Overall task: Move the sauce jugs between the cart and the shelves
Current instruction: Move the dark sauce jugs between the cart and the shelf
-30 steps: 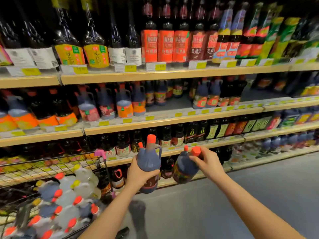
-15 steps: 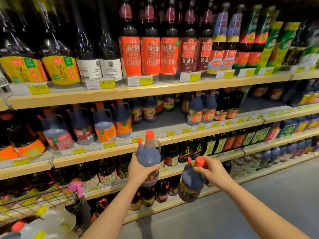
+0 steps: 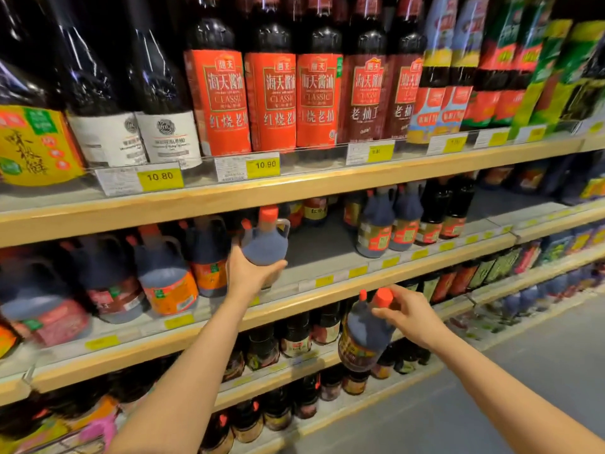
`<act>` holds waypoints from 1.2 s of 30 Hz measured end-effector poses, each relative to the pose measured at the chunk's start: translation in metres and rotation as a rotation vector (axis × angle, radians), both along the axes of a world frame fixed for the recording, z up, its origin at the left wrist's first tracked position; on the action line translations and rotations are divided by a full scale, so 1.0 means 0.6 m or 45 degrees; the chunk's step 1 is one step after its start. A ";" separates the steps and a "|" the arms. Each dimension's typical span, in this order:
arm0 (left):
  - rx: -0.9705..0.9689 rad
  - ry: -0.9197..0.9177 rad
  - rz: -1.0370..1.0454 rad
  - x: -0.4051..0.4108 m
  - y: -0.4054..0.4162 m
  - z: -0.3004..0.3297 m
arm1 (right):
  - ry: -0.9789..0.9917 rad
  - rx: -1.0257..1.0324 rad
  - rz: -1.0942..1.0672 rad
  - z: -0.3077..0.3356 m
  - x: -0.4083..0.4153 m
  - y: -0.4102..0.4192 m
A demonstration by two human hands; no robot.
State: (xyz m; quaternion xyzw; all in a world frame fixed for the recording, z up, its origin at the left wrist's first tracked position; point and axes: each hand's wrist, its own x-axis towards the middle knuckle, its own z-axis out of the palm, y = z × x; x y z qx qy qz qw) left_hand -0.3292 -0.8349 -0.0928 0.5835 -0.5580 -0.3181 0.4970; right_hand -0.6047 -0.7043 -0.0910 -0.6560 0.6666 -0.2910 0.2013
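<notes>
My left hand (image 3: 252,273) grips a dark sauce jug (image 3: 265,240) with a red cap round its lower body, holding it upright at the front of the middle shelf (image 3: 327,253), over a bare stretch of it. My right hand (image 3: 406,317) holds a second dark jug (image 3: 363,339) by its red cap and neck; it hangs tilted in front of the shelf below. More jugs of the same kind (image 3: 389,221) stand further right on the middle shelf. The cart is almost out of view.
Tall soy sauce bottles with red labels (image 3: 271,99) fill the top shelf behind price tags (image 3: 160,176). Larger jugs with orange labels (image 3: 167,276) stand left of my left hand. Small dark bottles (image 3: 294,339) line the lower shelves. Grey floor (image 3: 523,371) lies at right.
Both hands have risen towards the shelves with their jugs. The left jug has come up to the middle shelf, and the view has moved closer, so the cart has dropped out of sight.
</notes>
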 end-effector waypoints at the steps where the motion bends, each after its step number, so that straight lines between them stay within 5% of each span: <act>1: 0.013 -0.007 0.016 0.001 -0.006 -0.008 | 0.005 0.005 0.011 -0.004 0.000 -0.010; 13: 0.154 -0.159 0.091 0.004 -0.041 -0.028 | -0.033 0.016 0.175 -0.016 -0.011 -0.079; 21: 0.063 -0.240 0.176 -0.011 0.066 -0.042 | -0.144 0.035 0.389 0.052 -0.028 -0.073; 26: 0.474 -0.294 -0.507 -0.076 0.149 -0.069 | -0.326 0.052 0.538 0.105 -0.032 -0.068; 29: 0.503 -0.224 -0.755 -0.132 0.179 -0.067 | -0.408 0.062 0.610 0.133 -0.026 -0.063; 36: 0.352 -0.168 -0.361 -0.174 0.209 -0.057 | -0.376 -0.147 0.453 0.132 -0.002 -0.049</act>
